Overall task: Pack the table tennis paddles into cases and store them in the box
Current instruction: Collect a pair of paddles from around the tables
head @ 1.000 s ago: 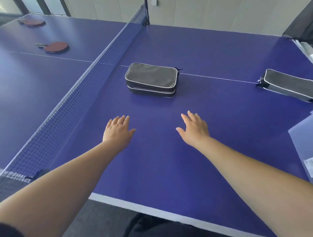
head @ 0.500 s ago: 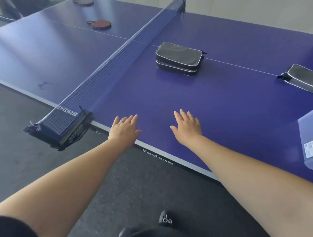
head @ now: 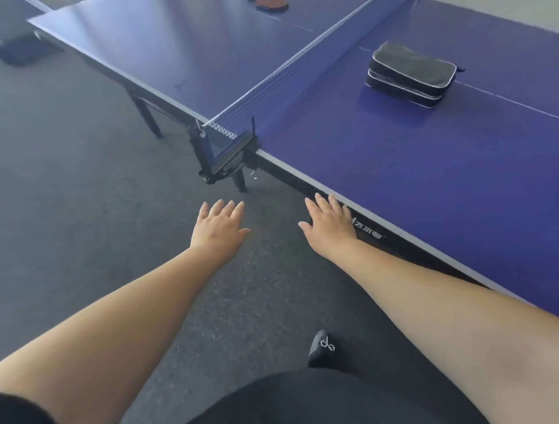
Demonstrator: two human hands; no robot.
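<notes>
Both hands, left and right, now off-table; grip open, empty

Two black cases lie stacked on one bench; one red paddle shows partly at the frame's top; one net; two hands; one shoe.

Indoor games/rec room, table tennis setup. Evidence: full-size blue ping-pong desk with white centre line and edge striping, brand lettering printed on its side rail, folding dark legs underneath. Net stretched across the middle, clamped at the near edge by a black post bracket. Red paddle partly visible at the far side, cut off by the frame. Two stacked black zip cases with white piping sit on the near half. Floor is dark grey carpet, light wall strip top right. Not a home kitchen or workshop.
</notes>
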